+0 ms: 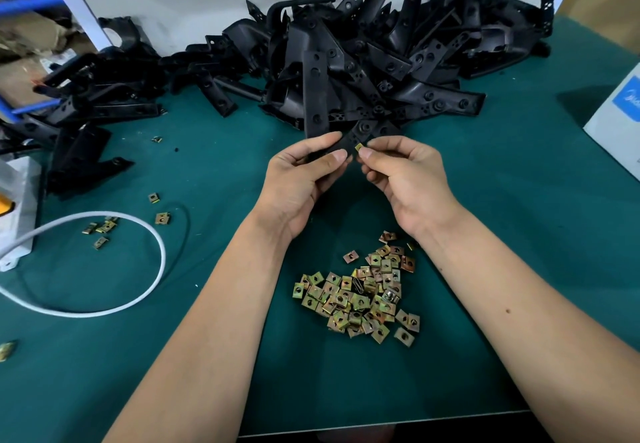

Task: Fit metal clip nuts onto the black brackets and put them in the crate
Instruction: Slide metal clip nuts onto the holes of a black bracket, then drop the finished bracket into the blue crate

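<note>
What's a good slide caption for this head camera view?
Left hand holds a black bracket while right hand pinches a clip nut onto it.

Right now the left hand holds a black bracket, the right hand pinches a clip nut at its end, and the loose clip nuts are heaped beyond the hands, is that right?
Not quite: the head view shows the heap of clip nuts lying nearer than the hands, between the forearms. The left hand does hold the black bracket, and the right hand pinches a clip nut at its end.
</note>
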Tool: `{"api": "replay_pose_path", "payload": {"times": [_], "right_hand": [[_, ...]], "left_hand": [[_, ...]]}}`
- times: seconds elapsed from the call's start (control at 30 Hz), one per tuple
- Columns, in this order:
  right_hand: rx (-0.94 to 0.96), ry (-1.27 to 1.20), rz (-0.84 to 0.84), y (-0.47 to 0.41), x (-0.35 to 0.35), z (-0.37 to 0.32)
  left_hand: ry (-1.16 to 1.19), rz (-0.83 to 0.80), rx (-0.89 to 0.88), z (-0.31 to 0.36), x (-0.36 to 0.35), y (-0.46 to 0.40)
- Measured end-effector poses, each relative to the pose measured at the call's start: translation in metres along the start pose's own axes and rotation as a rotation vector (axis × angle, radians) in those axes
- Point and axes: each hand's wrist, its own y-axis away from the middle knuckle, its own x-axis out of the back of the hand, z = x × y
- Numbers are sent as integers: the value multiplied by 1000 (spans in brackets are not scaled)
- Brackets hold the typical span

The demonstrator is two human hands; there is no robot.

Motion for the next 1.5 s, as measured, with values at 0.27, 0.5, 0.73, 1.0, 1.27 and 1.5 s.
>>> {"api": "replay_pose_path", "payload": {"times": [0.27,0.5,0.73,1.0,1.27,1.5], "right_hand": [[26,-55,0,2,1,2],[46,-17,-64,-1,5,1],[518,722,-150,-7,19,-7],[791,922,-259,-3,13,-6],[833,949,-304,2,10,-7],[801,936,-204,22,25,-30]], "left_hand": [[-91,-25,30,2,-3,3],[-163,-75,71,9,2,4],[-240,-87,9,23,21,1],[-277,-154,41,19,23,1],[-208,-66,52,19,15,3],[-263,-30,-41,17,-18,9]]}}
